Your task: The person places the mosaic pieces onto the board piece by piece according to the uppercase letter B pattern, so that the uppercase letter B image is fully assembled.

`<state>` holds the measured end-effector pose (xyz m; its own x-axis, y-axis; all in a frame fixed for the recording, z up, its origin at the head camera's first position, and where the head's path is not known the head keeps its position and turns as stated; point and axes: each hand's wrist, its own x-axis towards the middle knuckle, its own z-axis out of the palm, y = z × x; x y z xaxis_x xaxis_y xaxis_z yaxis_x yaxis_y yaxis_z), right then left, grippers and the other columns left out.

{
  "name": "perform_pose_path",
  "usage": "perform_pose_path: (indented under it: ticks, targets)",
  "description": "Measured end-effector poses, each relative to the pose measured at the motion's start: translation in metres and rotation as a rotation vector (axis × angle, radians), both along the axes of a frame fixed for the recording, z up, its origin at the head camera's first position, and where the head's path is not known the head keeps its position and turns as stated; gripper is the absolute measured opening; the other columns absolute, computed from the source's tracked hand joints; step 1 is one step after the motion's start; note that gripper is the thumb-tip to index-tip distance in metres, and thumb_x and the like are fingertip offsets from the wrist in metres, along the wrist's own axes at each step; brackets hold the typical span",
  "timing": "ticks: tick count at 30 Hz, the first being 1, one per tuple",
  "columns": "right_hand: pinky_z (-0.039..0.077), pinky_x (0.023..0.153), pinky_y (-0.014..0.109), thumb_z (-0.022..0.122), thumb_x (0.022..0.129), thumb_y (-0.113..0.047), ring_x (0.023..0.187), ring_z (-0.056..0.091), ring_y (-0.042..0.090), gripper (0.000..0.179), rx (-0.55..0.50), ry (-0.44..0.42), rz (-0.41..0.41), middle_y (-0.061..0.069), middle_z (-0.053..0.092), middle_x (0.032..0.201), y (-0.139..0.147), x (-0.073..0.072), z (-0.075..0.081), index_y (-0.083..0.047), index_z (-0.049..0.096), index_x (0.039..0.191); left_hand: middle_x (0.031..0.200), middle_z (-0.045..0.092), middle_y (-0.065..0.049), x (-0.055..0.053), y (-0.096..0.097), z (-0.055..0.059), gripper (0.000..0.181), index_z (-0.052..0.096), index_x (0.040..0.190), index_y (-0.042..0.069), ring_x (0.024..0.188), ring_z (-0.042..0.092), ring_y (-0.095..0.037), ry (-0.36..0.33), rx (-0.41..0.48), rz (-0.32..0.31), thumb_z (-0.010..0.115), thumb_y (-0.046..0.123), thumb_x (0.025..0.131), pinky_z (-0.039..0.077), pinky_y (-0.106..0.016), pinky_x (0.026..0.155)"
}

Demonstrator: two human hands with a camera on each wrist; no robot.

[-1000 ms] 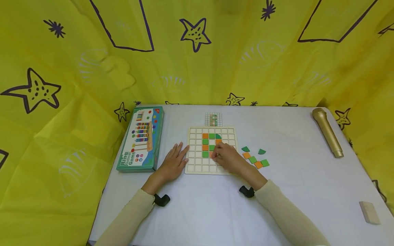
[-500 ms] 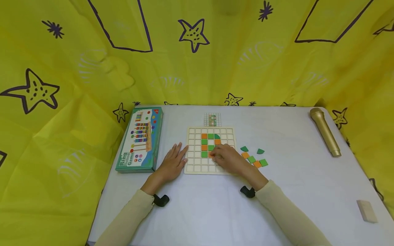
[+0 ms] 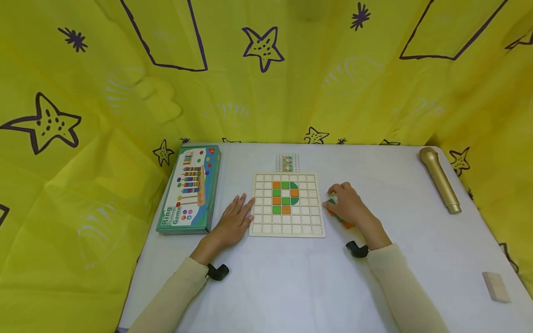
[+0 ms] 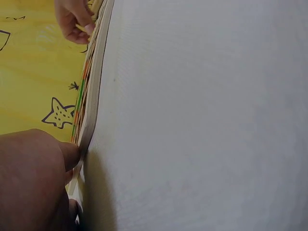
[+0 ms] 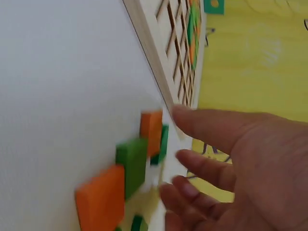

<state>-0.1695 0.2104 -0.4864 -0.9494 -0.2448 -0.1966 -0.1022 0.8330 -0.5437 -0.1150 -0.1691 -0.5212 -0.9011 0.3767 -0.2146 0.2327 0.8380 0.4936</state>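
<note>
A pale wooden grid board (image 3: 287, 227) lies on the table, with orange and green square tiles (image 3: 276, 200) and dark green quarter-round tiles (image 3: 294, 201) set in its middle. My left hand (image 3: 233, 219) rests at the board's left edge, fingers spread; in the left wrist view its fingertips touch the board's side. Just right of the board, my right hand (image 3: 350, 206) hovers over the loose tiles and partly hides them. The right wrist view shows its thumb and fingers (image 5: 207, 122) apart, nothing between them, near an orange tile (image 5: 151, 130) and a green tile (image 5: 132, 166).
A small pattern card (image 3: 288, 163) lies behind the board. To the left is a green game box (image 3: 189, 189). A gold microphone (image 3: 440, 180) lies at the back right, and a small wooden block (image 3: 496, 286) near the right edge. Yellow curtain (image 3: 266, 101) surrounds the table.
My right hand has left the board and moved right to the loose tiles, uncovering a quarter-round tile at the lower right of the pattern. My left hand has stayed in place.
</note>
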Motion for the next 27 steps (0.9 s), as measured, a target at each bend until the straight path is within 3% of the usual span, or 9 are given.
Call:
perform_pose_path:
  ticks: [5, 12, 17, 21, 27]
  targets:
    - [0.051, 0.094, 0.054, 0.071, 0.102, -0.025, 0.107, 0.055, 0.039, 0.041, -0.015, -0.106, 0.008, 0.028, 0.051, 0.127, 0.015, -0.005, 0.004, 0.005, 0.059, 0.127, 0.178, 0.001, -0.012, 0.001, 0.0, 0.001, 0.061, 0.014, 0.172, 0.021, 0.164, -0.004, -0.035, 0.007, 0.007, 0.006, 0.033, 0.039, 0.116, 0.004, -0.056, 0.132]
    - [0.05, 0.085, 0.043, 0.062, 0.106, -0.014, 0.097, 0.056, 0.032, 0.025, -0.072, -0.053, 0.037, 0.019, 0.06, 0.11, 0.017, -0.011, 0.001, 0.004, 0.062, 0.124, 0.178, 0.001, -0.013, 0.002, 0.001, 0.003, 0.061, 0.015, 0.172, 0.019, 0.164, -0.004, -0.036, 0.006, 0.017, 0.004, 0.034, 0.039, 0.116, 0.003, -0.056, 0.132]
    - [0.052, 0.089, 0.05, 0.051, 0.112, -0.016, 0.098, 0.059, 0.034, 0.031, -0.062, 0.011, 0.01, 0.024, 0.065, 0.116, 0.02, -0.015, -0.005, 0.006, 0.063, 0.13, 0.178, 0.0, -0.013, 0.001, 0.001, 0.002, 0.061, 0.014, 0.172, 0.02, 0.164, -0.005, -0.035, 0.0, 0.018, 0.001, 0.033, 0.039, 0.116, 0.003, -0.056, 0.132]
    - [0.051, 0.096, 0.057, 0.043, 0.115, -0.017, 0.103, 0.057, 0.039, 0.035, -0.056, 0.03, -0.02, 0.03, 0.062, 0.124, 0.023, -0.02, -0.007, 0.008, 0.061, 0.132, 0.178, 0.0, -0.012, 0.0, 0.001, 0.002, 0.061, 0.013, 0.172, 0.02, 0.164, -0.005, -0.035, 0.004, 0.016, 0.004, 0.032, 0.039, 0.116, 0.003, -0.056, 0.132]
    - [0.049, 0.101, 0.058, 0.053, 0.111, -0.026, 0.117, 0.055, 0.044, 0.044, -0.052, -0.051, -0.067, 0.03, 0.053, 0.132, 0.017, -0.021, -0.006, 0.009, 0.053, 0.138, 0.178, -0.001, -0.01, 0.0, 0.0, 0.002, 0.062, 0.012, 0.172, 0.021, 0.164, -0.006, -0.034, -0.005, 0.009, 0.007, 0.032, 0.041, 0.116, 0.003, -0.056, 0.132]
